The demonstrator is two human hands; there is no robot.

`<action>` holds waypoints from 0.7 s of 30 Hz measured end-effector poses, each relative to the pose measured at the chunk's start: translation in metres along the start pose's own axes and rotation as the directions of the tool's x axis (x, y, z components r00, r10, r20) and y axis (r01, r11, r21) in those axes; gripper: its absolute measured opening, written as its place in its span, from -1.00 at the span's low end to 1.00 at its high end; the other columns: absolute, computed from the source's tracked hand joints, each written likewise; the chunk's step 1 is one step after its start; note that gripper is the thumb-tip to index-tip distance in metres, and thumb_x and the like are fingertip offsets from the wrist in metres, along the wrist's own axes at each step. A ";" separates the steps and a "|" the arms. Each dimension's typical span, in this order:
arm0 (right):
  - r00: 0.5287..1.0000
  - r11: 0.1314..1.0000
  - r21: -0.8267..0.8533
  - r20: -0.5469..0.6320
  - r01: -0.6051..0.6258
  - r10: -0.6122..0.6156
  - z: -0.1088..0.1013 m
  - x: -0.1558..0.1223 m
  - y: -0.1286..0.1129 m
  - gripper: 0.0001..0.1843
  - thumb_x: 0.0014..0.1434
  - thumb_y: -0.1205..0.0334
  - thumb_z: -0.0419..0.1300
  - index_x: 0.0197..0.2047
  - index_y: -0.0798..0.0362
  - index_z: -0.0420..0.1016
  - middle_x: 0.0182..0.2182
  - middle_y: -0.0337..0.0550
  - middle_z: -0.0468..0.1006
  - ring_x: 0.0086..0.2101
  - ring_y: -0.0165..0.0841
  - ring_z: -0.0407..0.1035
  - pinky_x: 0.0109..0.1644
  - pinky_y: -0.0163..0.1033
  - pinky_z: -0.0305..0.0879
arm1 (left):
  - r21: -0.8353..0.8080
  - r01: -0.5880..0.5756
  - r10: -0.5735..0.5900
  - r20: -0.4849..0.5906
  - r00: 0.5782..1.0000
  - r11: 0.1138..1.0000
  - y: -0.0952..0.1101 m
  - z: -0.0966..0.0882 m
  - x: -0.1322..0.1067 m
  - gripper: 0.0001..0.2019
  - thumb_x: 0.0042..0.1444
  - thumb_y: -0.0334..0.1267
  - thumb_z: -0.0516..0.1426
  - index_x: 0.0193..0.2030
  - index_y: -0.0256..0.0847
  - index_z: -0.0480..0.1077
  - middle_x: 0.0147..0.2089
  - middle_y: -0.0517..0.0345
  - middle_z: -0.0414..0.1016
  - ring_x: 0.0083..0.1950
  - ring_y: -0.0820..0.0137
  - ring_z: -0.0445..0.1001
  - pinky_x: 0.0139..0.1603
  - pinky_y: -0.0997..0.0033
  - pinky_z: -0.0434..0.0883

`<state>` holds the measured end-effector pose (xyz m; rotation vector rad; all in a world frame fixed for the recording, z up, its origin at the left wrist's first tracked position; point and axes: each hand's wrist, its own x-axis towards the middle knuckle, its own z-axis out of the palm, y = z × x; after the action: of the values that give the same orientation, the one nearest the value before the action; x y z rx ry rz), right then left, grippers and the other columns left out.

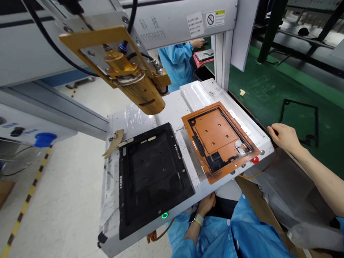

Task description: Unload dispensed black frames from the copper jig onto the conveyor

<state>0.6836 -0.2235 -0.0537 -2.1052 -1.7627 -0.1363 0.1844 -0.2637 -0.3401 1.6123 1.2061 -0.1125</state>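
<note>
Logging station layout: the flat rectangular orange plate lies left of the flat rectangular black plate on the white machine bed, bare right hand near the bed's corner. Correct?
Wrong side: in the head view, the flat orange plate lies to the right of the flat black plate on the white machine bed. Bare right hand near the bed's corner: correct.

This is a factory workshop: a gantry machine (179, 20), striped floor tape (26, 203), a co-worker's blue smock (177, 63) and, dimly behind, seemingly more equipment (313, 1).
</note>
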 end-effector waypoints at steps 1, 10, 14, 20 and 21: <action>1.000 1.000 -0.001 0.001 -0.001 0.001 0.000 0.000 0.000 -0.50 0.63 -0.10 0.01 -0.35 -0.04 0.17 -0.36 0.03 0.53 -0.28 -0.15 0.40 -0.20 -0.05 0.02 | 0.002 0.000 0.000 0.001 1.000 1.000 0.000 0.000 0.000 -0.29 0.57 0.09 -0.28 -0.65 0.01 0.19 -0.54 0.01 0.36 -0.30 0.18 0.53 0.33 0.15 0.46; 1.000 1.000 0.000 0.011 -0.014 0.014 -0.002 0.001 -0.002 -0.52 0.62 -0.07 0.02 -0.35 -0.04 0.17 -0.35 0.03 0.55 -0.27 -0.15 0.41 -0.19 -0.04 0.03 | 0.009 0.015 -0.015 0.000 1.000 1.000 0.006 -0.003 -0.004 -0.28 0.58 0.06 -0.28 -0.65 -0.01 0.21 -0.50 -0.03 0.41 -0.27 0.16 0.56 0.31 0.13 0.47; 1.000 1.000 -0.004 0.014 -0.018 0.018 -0.002 0.001 -0.003 -0.51 0.62 -0.07 0.02 -0.36 -0.04 0.15 -0.35 0.04 0.55 -0.27 -0.15 0.41 -0.19 -0.05 0.02 | 0.007 0.018 -0.018 0.009 1.000 1.000 0.009 -0.005 -0.006 -0.30 0.60 0.00 -0.26 -0.63 -0.02 0.21 -0.50 0.00 0.41 -0.28 0.17 0.54 0.27 0.15 0.47; 1.000 1.000 -0.007 0.020 -0.014 0.015 -0.003 0.001 -0.005 -0.52 0.63 -0.06 0.00 -0.35 -0.04 0.17 -0.34 0.04 0.57 -0.27 -0.16 0.40 -0.17 -0.05 0.06 | 0.017 0.027 -0.028 0.027 0.999 0.999 0.014 -0.009 -0.008 -0.27 0.65 -0.07 -0.25 -0.65 -0.03 0.21 -0.53 0.02 0.37 -0.29 0.17 0.53 0.29 0.10 0.48; 1.000 1.000 -0.011 0.022 -0.015 0.015 -0.003 0.002 -0.006 -0.52 0.64 -0.05 0.00 -0.34 -0.04 0.17 -0.34 0.04 0.57 -0.26 -0.16 0.40 -0.17 -0.05 0.06 | 0.018 0.026 -0.026 0.027 0.999 1.000 0.015 -0.009 -0.009 -0.27 0.66 -0.07 -0.24 -0.64 -0.04 0.21 -0.53 0.03 0.37 -0.30 0.18 0.52 0.31 0.10 0.47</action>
<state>0.6791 -0.2224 -0.0492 -2.1350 -1.7620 -0.1186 0.1869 -0.2608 -0.3207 1.6058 1.2079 -0.1617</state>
